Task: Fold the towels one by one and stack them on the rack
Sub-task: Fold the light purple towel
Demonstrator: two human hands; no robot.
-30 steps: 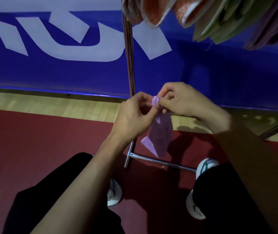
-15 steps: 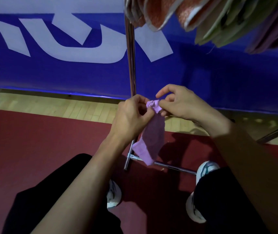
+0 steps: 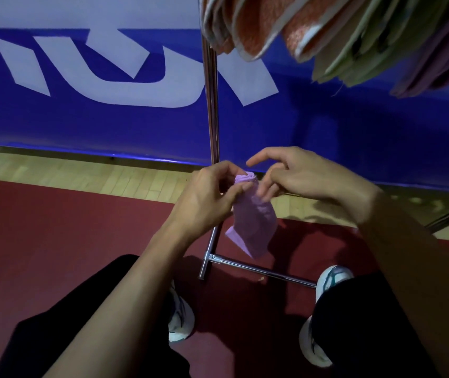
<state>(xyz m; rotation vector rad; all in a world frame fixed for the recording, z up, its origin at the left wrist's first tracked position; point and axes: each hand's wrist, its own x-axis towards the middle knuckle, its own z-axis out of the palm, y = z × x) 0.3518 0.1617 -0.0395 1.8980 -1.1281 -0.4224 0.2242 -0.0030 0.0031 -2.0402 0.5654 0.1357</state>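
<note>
Head view, progress: a small purple towel (image 3: 253,222) hangs mid-frame between the hands, bunched at the top, not yet a tidy fold by the look of it.
Head view, done so far: orange, green and mauve hanging towels (image 3: 327,31) crowd the upper right of the frame on the rack (image 3: 211,105); whether those count as stacked cannot be told.
Head view, left to do: finish this fold, then lift it up to the rack.
Left hand (image 3: 207,199): fingers and thumb curled, pinching the towel's gathered top edge, forearm rising from the lower left.
Right hand (image 3: 294,177): fingers loosely spread and half bent, tips brushing the cloth just beside the bunch, index lifted clear; no firm grip shows.
Towel's place: centre of frame, in the air above the rack's floor bar (image 3: 261,271) and the red floor (image 3: 54,241).
</note>
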